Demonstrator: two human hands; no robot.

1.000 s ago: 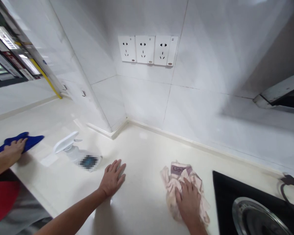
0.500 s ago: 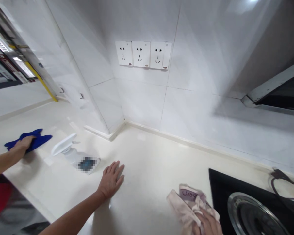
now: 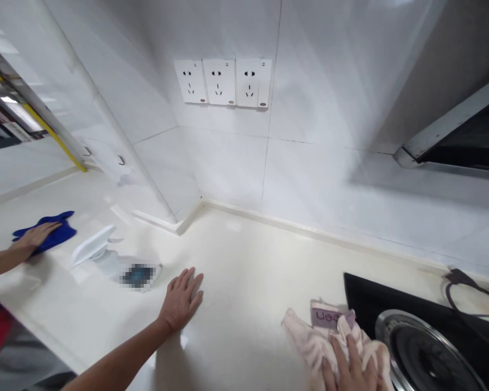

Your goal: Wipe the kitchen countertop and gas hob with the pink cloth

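Cloth (image 3: 315, 345) at left edge of cooktop (image 3: 362, 294), spray bottle (image 3: 109, 264) leftward (on counter (image 3: 236, 282))

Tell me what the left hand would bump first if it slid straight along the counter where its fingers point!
Probably the low cream ledge at the foot of the wall. Nothing else shows between it and the left hand, but depth is unclear.

your left forearm (image 3: 118, 353) is bare along all the length that shows, smooth and slim, narrowing to a bare wrist (image 3: 166, 323). your left hand (image 3: 181, 300) is ungloved, its fingers slender with rounded tips. your right hand (image 3: 352, 370) is ungloved too, partly cut by the near edge of view.
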